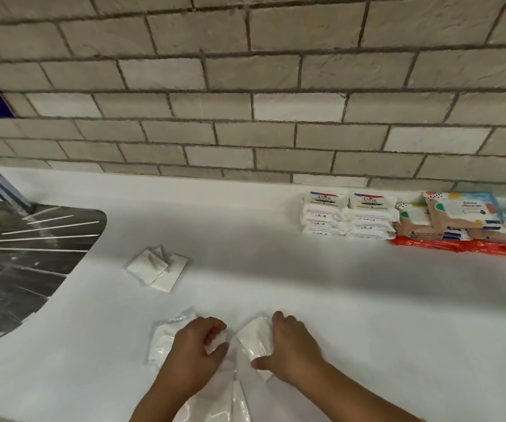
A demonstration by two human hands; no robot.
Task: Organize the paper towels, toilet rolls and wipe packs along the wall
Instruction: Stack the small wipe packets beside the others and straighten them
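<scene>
On the white counter (306,284), my left hand (194,351) grips a small white tissue pack (216,339) near the front edge. My right hand (291,348) holds a second small white pack (253,339) beside it. Another clear-wrapped white pack (162,336) lies under and left of my left hand. A few small white packs (157,268) lie loose in the middle. Along the brick wall at the right stand two stacks of white Dove wipe packs (349,214), then colourful wipe packs (464,217) stacked on red packs (458,246).
A steel sink drainer (26,263) and tap (2,187) take up the left side. The brick wall (245,102) runs along the back of the counter. Clear plastic wrapping (230,403) lies at the front edge between my arms.
</scene>
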